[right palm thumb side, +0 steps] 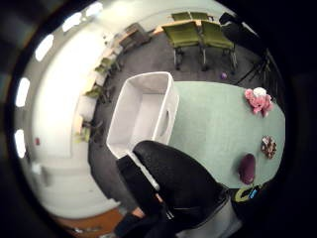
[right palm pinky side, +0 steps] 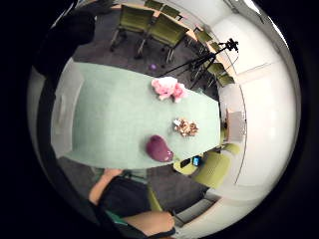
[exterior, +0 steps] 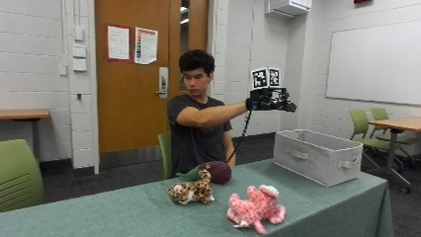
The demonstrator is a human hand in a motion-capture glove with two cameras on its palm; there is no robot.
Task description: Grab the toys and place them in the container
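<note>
Container (exterior: 317,157) long axis along table (exterior: 131,212)

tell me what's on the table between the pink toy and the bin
Nothing: in the outside view only bare green tablecloth runs from the pink toy to the bin; the thumb side palm view agrees.

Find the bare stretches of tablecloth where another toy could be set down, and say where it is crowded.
Bare cloth runs between the bin and the pink toy, and over the table's other end beyond the leopard. Leopard, maroon toy and pink toy crowd the middle. The hand is raised well above the table.
</note>
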